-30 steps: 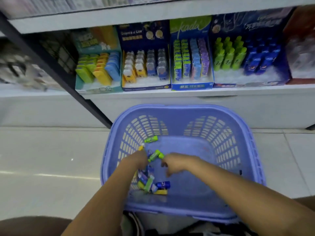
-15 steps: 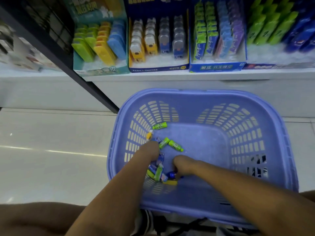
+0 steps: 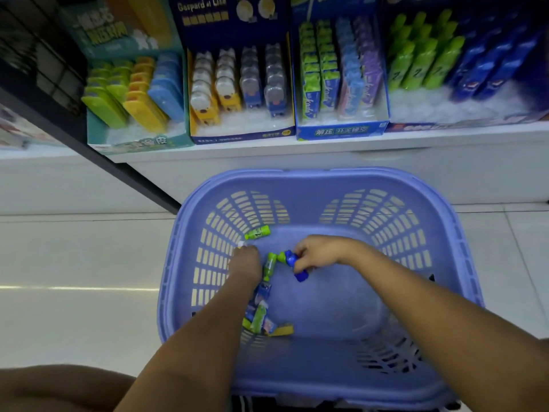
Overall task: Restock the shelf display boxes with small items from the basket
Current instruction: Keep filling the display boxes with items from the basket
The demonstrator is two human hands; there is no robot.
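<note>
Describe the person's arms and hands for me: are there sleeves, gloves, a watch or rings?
The left arm and right arm are bare as far up as the picture shows, no sleeve in view. The left hand and the right hand wear no gloves. No watch, bracelet or ring shows on either wrist or on the fingers that can be seen.
</note>
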